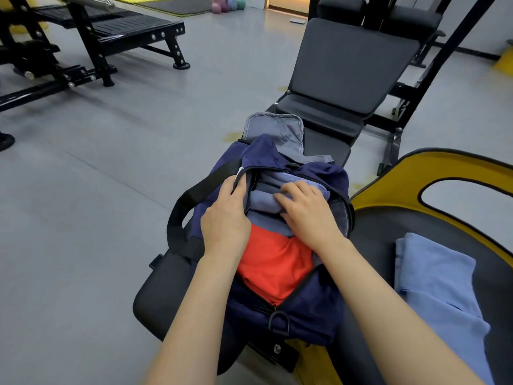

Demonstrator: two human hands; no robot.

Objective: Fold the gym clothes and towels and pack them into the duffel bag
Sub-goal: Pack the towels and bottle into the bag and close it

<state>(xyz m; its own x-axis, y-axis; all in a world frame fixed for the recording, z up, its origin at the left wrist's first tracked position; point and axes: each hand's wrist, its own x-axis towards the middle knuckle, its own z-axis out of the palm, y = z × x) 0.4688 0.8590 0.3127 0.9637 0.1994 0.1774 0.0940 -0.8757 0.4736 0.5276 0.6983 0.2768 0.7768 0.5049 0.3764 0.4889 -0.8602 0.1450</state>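
Observation:
A navy duffel bag [305, 315] lies open on a black bench, its grey-lined flap [277, 129] thrown back at the far end. Inside, a folded orange garment [274, 262] fills the near half and grey-blue folded towels [263, 207] fill the far half. My left hand [224, 218] grips the bag's left zipper edge and pulls it outward. My right hand [305, 209] lies flat with fingers spread, pressing down on the towels inside the bag. A light blue folded towel [438, 282] rests on the dark seat to the right of the bag.
The bag's black strap [191, 201] loops off its left side. The black bench [344, 79] continues ahead with a raised back pad. A yellow-edged machine seat [455, 173] sits on the right. Black gym frames [91, 37] stand far left on grey floor; kettlebells [227, 4] sit at the back.

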